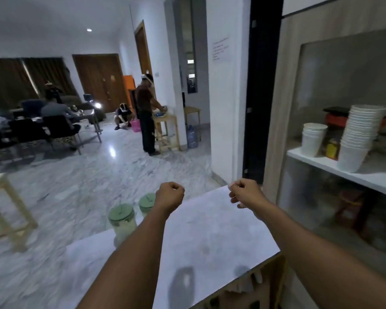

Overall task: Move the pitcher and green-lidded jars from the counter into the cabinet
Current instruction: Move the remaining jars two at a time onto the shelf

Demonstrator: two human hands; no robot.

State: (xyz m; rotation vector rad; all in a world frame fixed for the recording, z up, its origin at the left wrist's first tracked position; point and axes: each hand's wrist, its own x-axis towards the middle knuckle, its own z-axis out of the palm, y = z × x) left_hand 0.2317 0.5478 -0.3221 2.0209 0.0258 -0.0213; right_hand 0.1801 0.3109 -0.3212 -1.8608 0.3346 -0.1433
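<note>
Far green-lidded jar (146, 202) half hidden behind fisted, empty left hand (170, 195); near jar (122, 221) on worktop (210, 237) left edge. Right hand (243, 192) curled, empty. Marble floor (98, 179) beyond worktop.

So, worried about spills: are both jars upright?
Yes. Both green-lidded jars stand upright on the counter, lids on top.

The counter (201, 233) under my arms looks like smooth pale stone with a soft sheen, and its edge is raw light wood. The two jars (123, 221) are clear, glass or plastic I can't tell, with matt green lids. The floor (94, 175) is glossy veined marble. The cups (357, 139) stacked on the white shelf (343, 168) look like matt paper.
</note>
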